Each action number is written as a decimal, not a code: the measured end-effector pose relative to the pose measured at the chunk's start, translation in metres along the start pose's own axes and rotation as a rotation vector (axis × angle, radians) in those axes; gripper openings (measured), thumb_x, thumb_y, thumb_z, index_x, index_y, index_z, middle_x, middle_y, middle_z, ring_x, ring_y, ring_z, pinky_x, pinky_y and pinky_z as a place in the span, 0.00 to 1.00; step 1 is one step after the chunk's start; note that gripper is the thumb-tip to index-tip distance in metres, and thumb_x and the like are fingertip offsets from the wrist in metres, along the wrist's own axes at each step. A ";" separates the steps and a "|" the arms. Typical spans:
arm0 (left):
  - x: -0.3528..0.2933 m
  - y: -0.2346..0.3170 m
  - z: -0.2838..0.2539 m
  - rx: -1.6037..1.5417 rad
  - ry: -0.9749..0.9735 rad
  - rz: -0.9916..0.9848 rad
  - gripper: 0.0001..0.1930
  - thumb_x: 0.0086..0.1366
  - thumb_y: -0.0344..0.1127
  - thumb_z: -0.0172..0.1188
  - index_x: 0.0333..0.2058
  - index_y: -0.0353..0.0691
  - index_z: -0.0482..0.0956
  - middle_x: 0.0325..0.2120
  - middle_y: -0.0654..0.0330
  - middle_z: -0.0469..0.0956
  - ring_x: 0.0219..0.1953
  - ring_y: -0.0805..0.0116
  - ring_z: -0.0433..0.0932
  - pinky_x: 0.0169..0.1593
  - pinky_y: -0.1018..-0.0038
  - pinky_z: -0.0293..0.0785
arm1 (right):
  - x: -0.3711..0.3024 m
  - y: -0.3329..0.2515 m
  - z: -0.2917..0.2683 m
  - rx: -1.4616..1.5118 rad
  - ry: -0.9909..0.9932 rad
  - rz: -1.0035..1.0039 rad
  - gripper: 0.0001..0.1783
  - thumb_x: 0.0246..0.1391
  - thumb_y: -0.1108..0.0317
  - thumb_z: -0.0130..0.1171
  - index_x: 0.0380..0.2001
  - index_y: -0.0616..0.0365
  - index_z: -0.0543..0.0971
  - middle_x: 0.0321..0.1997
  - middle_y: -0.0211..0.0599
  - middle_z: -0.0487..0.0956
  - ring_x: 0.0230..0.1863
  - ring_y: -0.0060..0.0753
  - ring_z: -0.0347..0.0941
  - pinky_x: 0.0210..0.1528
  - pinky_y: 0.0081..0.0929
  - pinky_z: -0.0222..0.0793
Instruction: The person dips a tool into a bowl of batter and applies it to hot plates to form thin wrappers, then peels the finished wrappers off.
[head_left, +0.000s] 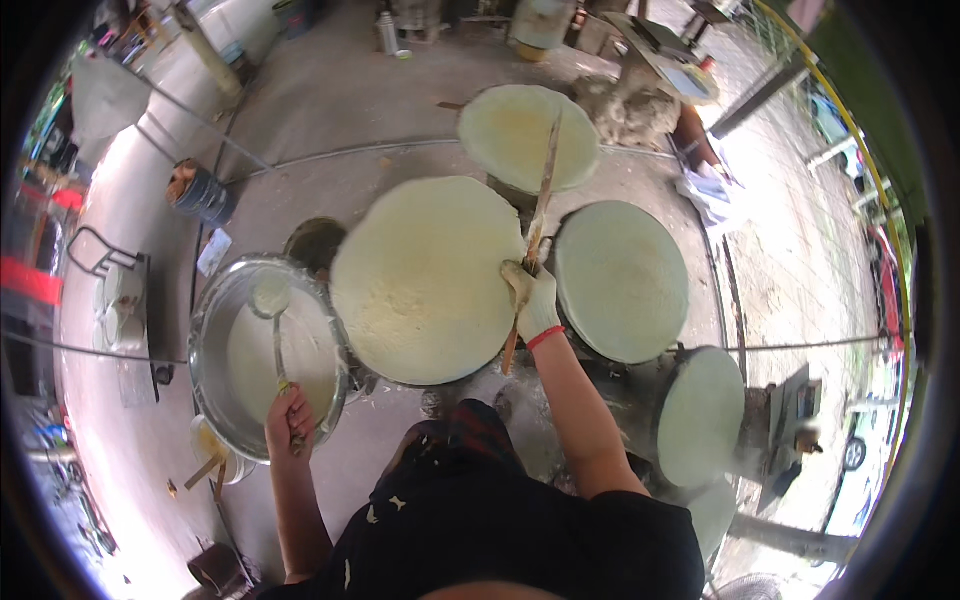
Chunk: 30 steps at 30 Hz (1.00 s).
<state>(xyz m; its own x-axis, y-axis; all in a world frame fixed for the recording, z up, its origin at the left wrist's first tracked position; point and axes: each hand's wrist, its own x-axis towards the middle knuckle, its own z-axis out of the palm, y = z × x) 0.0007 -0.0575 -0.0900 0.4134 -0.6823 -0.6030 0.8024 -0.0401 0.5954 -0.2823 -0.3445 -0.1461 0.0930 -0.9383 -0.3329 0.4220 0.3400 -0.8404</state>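
Note:
My left hand [290,418] is closed round the handle of a ladle [278,330]. The ladle's round bowl is at the far side of a big metal basin [204,400], above pale, milky batter [250,345] inside it. My right hand [532,296], in a white glove with a red band at the wrist, grips a long flat wooden stick [546,190] pointing away from me. The stick crosses the right edge of a large round griddle covered with a pale sheet of batter [430,280]. Its far end overlaps another coated griddle [510,135].
More round griddles with pale sheets stand on the right, one [622,282] beside my glove and another [702,415] nearer my elbow. A dark bucket [205,195] stands at the left. Beside the basin is a small tub [235,466] with wooden sticks.

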 end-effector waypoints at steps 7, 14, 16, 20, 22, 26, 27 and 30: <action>0.004 -0.055 0.042 -0.056 -0.057 -0.065 0.04 0.66 0.30 0.47 0.33 0.37 0.68 0.16 0.69 0.59 0.12 0.84 0.55 0.10 0.86 0.50 | 0.016 -0.081 -0.209 0.000 0.442 -0.135 0.16 0.46 0.67 0.63 0.36 0.66 0.74 0.27 0.33 0.75 0.26 0.25 0.70 0.31 0.23 0.68; 0.003 -0.112 0.133 -0.026 -0.100 -0.139 0.07 0.67 0.29 0.45 0.37 0.30 0.67 0.18 0.66 0.60 0.12 0.82 0.57 0.11 0.85 0.54 | 0.057 -0.093 -0.400 -0.444 0.709 -0.125 0.19 0.43 0.62 0.61 0.38 0.64 0.78 0.26 0.38 0.79 0.26 0.31 0.73 0.33 0.27 0.69; -0.002 -0.124 0.155 -0.024 -0.127 -0.168 0.08 0.67 0.29 0.44 0.38 0.29 0.67 0.18 0.66 0.60 0.13 0.82 0.57 0.11 0.85 0.56 | 0.062 -0.096 -0.411 -0.589 0.740 -0.098 0.22 0.42 0.59 0.61 0.39 0.63 0.78 0.29 0.41 0.80 0.29 0.34 0.76 0.35 0.30 0.70; -0.009 -0.135 0.175 -0.014 -0.171 -0.215 0.07 0.66 0.29 0.46 0.38 0.31 0.68 0.18 0.65 0.61 0.12 0.82 0.57 0.10 0.85 0.57 | 0.043 -0.114 -0.402 -0.896 0.845 -0.029 0.26 0.42 0.53 0.60 0.39 0.63 0.78 0.31 0.46 0.80 0.33 0.40 0.77 0.39 0.33 0.69; -0.012 -0.139 0.177 0.005 -0.169 -0.203 0.06 0.66 0.29 0.47 0.38 0.31 0.68 0.18 0.65 0.61 0.12 0.82 0.57 0.10 0.85 0.57 | 0.008 -0.130 -0.372 -0.819 0.965 -0.067 0.29 0.42 0.50 0.59 0.39 0.67 0.78 0.34 0.48 0.80 0.34 0.42 0.77 0.41 0.33 0.68; -0.010 -0.139 0.180 0.060 -0.190 -0.197 0.06 0.65 0.29 0.47 0.37 0.32 0.68 0.18 0.66 0.61 0.12 0.82 0.57 0.10 0.85 0.58 | 0.021 -0.044 -0.410 -0.287 0.830 -0.111 0.22 0.39 0.62 0.67 0.37 0.68 0.78 0.30 0.41 0.80 0.30 0.36 0.74 0.36 0.30 0.69; -0.011 -0.137 0.178 0.062 -0.185 -0.196 0.06 0.65 0.29 0.47 0.37 0.32 0.68 0.18 0.66 0.61 0.12 0.82 0.57 0.10 0.86 0.57 | 0.033 -0.027 -0.416 -0.311 0.836 -0.088 0.16 0.39 0.72 0.67 0.34 0.67 0.78 0.28 0.35 0.78 0.29 0.32 0.72 0.33 0.28 0.68; -0.005 -0.126 0.169 0.068 -0.204 -0.222 0.06 0.65 0.29 0.48 0.37 0.33 0.69 0.17 0.66 0.61 0.12 0.83 0.57 0.10 0.86 0.57 | 0.065 -0.016 -0.431 -0.154 0.831 -0.149 0.13 0.41 0.74 0.64 0.32 0.66 0.78 0.27 0.35 0.78 0.30 0.32 0.73 0.33 0.28 0.69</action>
<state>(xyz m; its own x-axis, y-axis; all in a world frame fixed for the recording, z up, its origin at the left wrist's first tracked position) -0.1751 -0.1720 -0.0726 0.1309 -0.7838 -0.6071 0.8301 -0.2482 0.4994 -0.6720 -0.3839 -0.3390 -0.6701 -0.6442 -0.3687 0.2443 0.2776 -0.9291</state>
